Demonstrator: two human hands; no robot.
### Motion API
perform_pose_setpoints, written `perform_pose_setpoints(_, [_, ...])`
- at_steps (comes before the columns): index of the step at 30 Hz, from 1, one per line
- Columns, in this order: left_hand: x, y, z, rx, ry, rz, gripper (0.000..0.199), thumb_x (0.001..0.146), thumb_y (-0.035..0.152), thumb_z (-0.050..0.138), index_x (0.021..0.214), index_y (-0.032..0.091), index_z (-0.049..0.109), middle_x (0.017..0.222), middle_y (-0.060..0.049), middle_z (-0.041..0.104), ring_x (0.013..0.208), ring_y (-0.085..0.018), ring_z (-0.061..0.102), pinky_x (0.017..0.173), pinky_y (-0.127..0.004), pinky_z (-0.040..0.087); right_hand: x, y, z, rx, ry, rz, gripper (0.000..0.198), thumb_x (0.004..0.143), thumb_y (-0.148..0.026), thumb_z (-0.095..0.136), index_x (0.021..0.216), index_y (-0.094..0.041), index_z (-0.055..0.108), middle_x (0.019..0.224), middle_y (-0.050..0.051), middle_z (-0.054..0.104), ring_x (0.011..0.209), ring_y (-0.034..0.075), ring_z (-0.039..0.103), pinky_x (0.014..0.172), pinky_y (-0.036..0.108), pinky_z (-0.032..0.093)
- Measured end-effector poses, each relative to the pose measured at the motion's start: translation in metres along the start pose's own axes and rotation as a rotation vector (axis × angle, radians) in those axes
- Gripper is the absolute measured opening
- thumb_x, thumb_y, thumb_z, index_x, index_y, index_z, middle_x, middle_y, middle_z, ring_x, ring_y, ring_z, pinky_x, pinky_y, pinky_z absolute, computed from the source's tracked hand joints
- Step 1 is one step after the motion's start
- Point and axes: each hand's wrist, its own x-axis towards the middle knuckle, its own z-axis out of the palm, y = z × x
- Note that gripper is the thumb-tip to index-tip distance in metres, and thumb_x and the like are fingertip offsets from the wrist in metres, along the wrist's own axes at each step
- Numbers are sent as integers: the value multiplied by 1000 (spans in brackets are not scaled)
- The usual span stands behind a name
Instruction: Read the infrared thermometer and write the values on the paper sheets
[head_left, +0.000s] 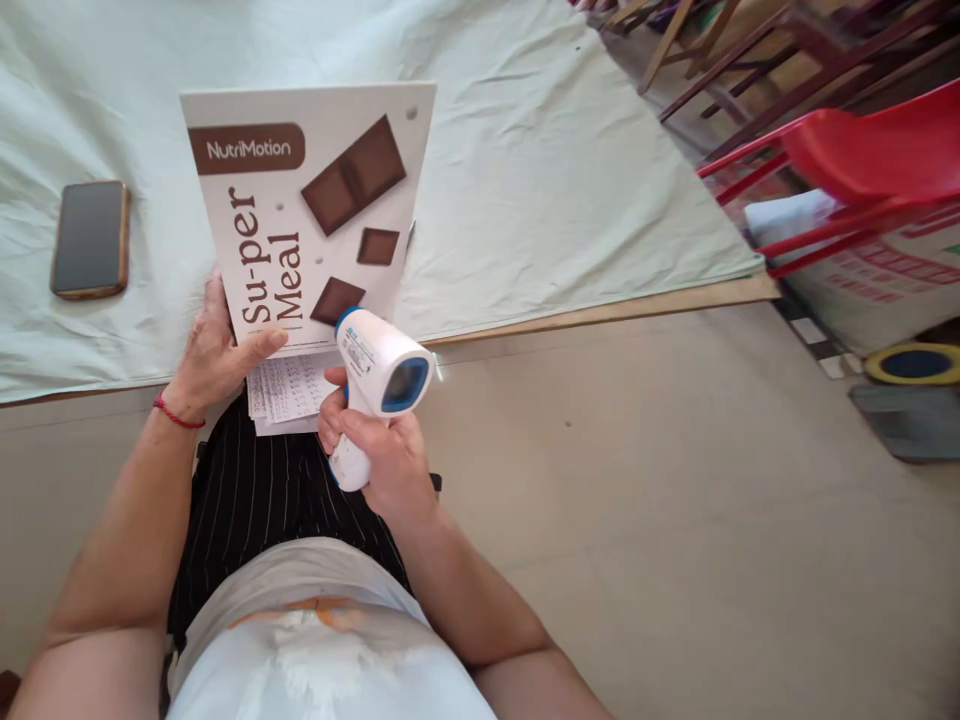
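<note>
My left hand grips the lower left edge of a white box printed with "NutriMotion Su-per Meal" and brown chocolate pieces. Its thumb lies across the front; the other fingers are hidden behind. In my right hand is a white and blue infrared thermometer, a gun-shaped one, with its dark screen facing me. The thermometer's blue front end points at the lower right part of the box; whether they touch I cannot tell. Below the box, sheets of paper with handwriting stick out at the table's edge.
A phone in a brown case lies on the pale green tablecloth at the left. Beyond the table's right end stand a red plastic chair and dark wooden furniture. A white printed bag sits under the chair.
</note>
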Motion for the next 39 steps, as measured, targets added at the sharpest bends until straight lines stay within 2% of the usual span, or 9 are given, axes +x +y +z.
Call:
perform_pose_setpoints(3, [-1, 2, 2, 6, 6, -26, 88, 78, 79, 81, 138, 21, 55, 124, -13, 71, 112, -35, 71, 103, -55, 58, 4, 0, -2, -56, 3, -3, 30, 78, -35, 77, 103, -23, 66, 67, -6, 56, 60, 10, 49, 61, 29, 38])
perform_pose_setpoints(7, [-2, 10, 2, -49, 8, -60, 72, 79, 69, 87, 126, 21, 63, 118, -12, 72, 109, -35, 72, 98, -54, 61, 3, 0, 1, -107, 39, -1, 30, 76, -36, 78, 100, -23, 66, 67, -7, 54, 59, 10, 46, 61, 30, 38])
perform_pose_setpoints(13, [-1, 15, -1, -133, -32, -41, 56, 82, 59, 89, 120, 23, 67, 114, -9, 75, 104, -34, 73, 95, -53, 62, 7, 3, 1, -168, 22, -11, 27, 76, -38, 81, 88, -24, 60, 68, -6, 55, 62, 11, 47, 65, 32, 40])
perform_pose_setpoints(19, [2, 18, -2, -172, -73, -73, 58, 82, 62, 88, 117, 21, 67, 117, -11, 74, 111, -37, 72, 100, -56, 59, 7, 1, 5, -179, -22, -7, 18, 79, -29, 74, 88, -25, 59, 62, -7, 57, 57, 13, 52, 65, 33, 45])
perform_pose_setpoints(23, [4, 17, -2, -167, -91, -54, 59, 82, 62, 88, 118, 21, 66, 120, -11, 75, 111, -36, 72, 98, -55, 61, 6, 0, 7, -174, 3, 19, 19, 78, -26, 72, 90, -24, 58, 57, -10, 55, 52, 11, 50, 59, 31, 42])
perform_pose_setpoints(30, [5, 21, -4, -174, -119, -71, 46, 85, 60, 86, 110, 24, 69, 124, -9, 75, 115, -36, 73, 99, -54, 62, 8, -2, 11, -167, 7, 23, 24, 76, -32, 75, 88, -26, 55, 55, -10, 52, 49, 11, 47, 54, 31, 40])
perform_pose_setpoints(39, [9, 24, -5, -220, -145, -50, 45, 86, 59, 86, 112, 26, 70, 120, -8, 76, 111, -36, 73, 96, -57, 61, 8, 1, 9, -230, 17, 3, 25, 80, -35, 74, 92, -27, 54, 55, -10, 50, 50, 12, 48, 56, 32, 44])
